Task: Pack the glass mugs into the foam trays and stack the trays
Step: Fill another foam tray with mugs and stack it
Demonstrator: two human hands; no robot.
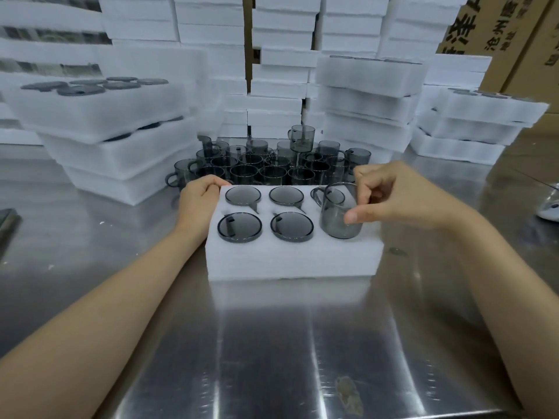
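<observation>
Head cam, one frame. What I see:

- Foam tray (290, 261) sits mid-table on the steel table (272, 343), long side toward me. 6 cells, 2 rows of 3.
- Seated mugs (239, 226): 4 I can confirm, in the L + mid cells of both rows. They are sunk so that only the rims and dark glass show at foam level. The back-R cell is mostly hidden behind the glass in hand, so can't tell if it's filled.
- Right hand (390, 198) is clamped on the held mug (337, 219), thumb on the near wall, fingers curled over the rim at the far side. The mug is upright, handle pointing L, with its base at the mouth of the front-R cell. Most of the body is above the foam.
- Left hand (198, 198) grips the tray's far-L corner, fingers curled over the top edge. The forearm lies along the table.
- Loose mugs (272, 167) are clustered just behind the tray, packed tight, mouths up. One more (302, 137) is perched on top of the group.
- Tray stacks of filled trays: L of the cluster (115, 140), R of it (369, 101), and a further one far R (472, 125). Dark rims show on the top layers.
- Bkgd: a wall of plain white foam blocks (281, 40), and cardboard boxes (499, 31) top R with printed characters.
- Table edges: a dark item at far L (7, 219) and a white item at far R (550, 204), both cropped, so no ID.
</observation>
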